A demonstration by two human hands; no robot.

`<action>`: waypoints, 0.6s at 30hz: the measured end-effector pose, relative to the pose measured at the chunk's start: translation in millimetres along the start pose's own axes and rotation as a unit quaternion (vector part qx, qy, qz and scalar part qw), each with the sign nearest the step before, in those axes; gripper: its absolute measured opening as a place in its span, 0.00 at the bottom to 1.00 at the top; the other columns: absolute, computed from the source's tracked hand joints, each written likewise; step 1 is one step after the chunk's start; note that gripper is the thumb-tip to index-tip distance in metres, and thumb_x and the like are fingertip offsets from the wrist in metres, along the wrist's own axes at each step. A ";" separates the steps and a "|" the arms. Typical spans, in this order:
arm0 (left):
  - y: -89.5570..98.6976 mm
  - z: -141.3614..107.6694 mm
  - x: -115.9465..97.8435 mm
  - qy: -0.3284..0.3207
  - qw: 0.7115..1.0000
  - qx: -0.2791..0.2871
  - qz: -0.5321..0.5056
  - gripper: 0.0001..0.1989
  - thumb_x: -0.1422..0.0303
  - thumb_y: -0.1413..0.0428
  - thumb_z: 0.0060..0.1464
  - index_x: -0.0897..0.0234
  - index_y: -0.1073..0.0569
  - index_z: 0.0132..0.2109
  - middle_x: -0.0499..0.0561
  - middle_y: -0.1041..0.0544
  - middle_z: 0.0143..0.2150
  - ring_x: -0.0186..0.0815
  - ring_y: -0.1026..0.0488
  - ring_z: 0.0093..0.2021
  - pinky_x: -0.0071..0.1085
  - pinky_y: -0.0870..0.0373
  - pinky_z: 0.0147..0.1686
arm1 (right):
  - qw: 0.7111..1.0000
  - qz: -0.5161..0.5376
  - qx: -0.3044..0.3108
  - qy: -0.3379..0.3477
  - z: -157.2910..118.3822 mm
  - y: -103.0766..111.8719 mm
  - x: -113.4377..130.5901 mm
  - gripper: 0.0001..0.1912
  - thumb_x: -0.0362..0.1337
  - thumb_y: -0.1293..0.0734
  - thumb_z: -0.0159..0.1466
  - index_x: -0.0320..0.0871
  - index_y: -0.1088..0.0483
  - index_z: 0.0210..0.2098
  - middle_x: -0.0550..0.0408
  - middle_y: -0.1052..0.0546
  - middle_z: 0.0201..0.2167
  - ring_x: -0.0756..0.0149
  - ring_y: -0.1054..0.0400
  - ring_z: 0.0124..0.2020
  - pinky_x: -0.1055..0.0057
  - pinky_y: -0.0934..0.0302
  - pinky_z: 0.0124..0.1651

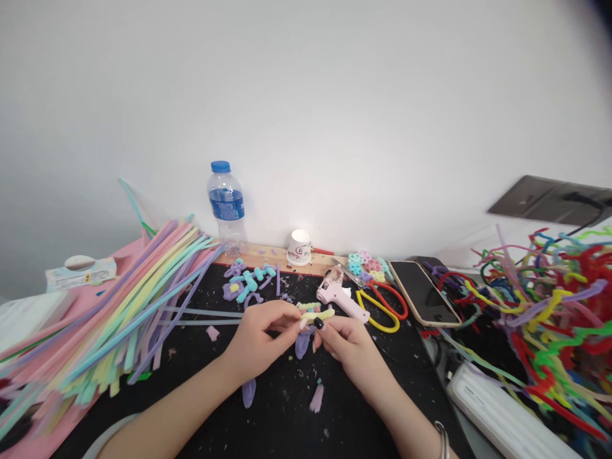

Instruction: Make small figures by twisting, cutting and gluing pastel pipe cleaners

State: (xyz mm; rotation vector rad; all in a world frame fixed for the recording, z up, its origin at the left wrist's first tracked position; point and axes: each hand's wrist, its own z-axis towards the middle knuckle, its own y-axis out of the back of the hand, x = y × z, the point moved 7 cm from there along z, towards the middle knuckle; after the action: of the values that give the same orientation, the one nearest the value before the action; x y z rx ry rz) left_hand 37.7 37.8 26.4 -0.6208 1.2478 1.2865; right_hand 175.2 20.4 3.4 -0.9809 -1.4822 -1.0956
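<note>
Both hands meet over the middle of the black work surface. A short pale yellow pipe cleaner (321, 315) is pinched between them. My left hand (268, 328) has thumb and forefinger closed on its left end. My right hand (345, 338), with dark nail polish, grips it near the right end. Just behind the fingers shows a small multicoloured fuzzy piece, partly hidden. A purple fuzzy loop (301, 344) is below the fingertips; I cannot tell whether it is attached. Close by on the right lies a pale pink glue gun (340, 298).
Scissors with red and yellow handles (386, 311) and a phone (423, 293) lie to the right. Pastel pipe cleaners (157, 306) are heaped left, tangled bright ones (564, 319) right. A water bottle (226, 203) and paper cup (299, 247) stand at the back. Turquoise shapes (249, 284) lie behind my left hand.
</note>
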 end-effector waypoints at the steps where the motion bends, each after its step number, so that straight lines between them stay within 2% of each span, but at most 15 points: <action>1: 0.6 0.1 -0.7 -0.001 1.000 -0.003 0.005 0.05 0.69 0.45 0.51 0.66 0.27 0.33 0.52 0.24 0.31 0.33 0.25 0.30 0.26 0.26 0.30 | 1.000 0.006 0.001 -0.006 -0.2 -0.2 -0.4 0.21 0.49 0.39 0.60 0.39 0.30 0.21 0.64 0.45 0.13 0.76 0.56 0.16 0.74 0.63 0.20; 4: 0.5 0.0 -2.9 -0.005 1.000 0.000 0.016 0.04 0.69 0.46 0.51 0.66 0.27 0.32 0.51 0.24 0.30 0.33 0.26 0.28 0.25 0.27 0.29 | 0.999 0.021 -0.004 -0.026 -0.6 0.1 -2.0 0.22 0.50 0.39 0.59 0.38 0.29 0.22 0.63 0.43 0.11 0.76 0.56 0.15 0.75 0.63 0.19; 8: 1.2 -0.9 -8.4 -0.036 0.999 -0.004 0.030 0.04 0.70 0.46 0.51 0.65 0.28 0.31 0.51 0.25 0.29 0.31 0.27 0.27 0.24 0.27 0.28 | 0.998 0.039 -0.014 -0.050 -0.7 0.6 -5.1 0.20 0.48 0.38 0.59 0.37 0.27 0.24 0.60 0.35 0.12 0.78 0.54 0.14 0.76 0.61 0.18; 13: 2.3 -4.6 -18.7 -0.124 0.988 -0.013 0.095 0.04 0.74 0.47 0.52 0.64 0.27 0.33 0.51 0.24 0.30 0.30 0.27 0.28 0.23 0.29 0.29 | 0.997 0.055 0.006 -0.060 0.3 -2.4 -10.8 0.19 0.47 0.38 0.60 0.37 0.26 0.29 0.54 0.26 0.18 0.78 0.51 0.11 0.78 0.59 0.15; 18: 3.4 -10.5 -29.3 -0.229 0.961 -0.041 0.148 0.06 0.78 0.47 0.52 0.64 0.28 0.35 0.49 0.24 0.30 0.30 0.28 0.30 0.24 0.30 0.32 | 0.999 0.034 0.009 -0.037 1.0 -1.6 -11.8 0.20 0.46 0.39 0.61 0.36 0.27 0.26 0.52 0.25 0.21 0.79 0.47 0.12 0.78 0.55 0.16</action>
State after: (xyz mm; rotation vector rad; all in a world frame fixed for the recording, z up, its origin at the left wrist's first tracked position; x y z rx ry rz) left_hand 36.3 18.7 51.2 -0.1722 0.9238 1.6259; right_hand 175.4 20.5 -8.6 -1.0620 -1.5049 -1.0049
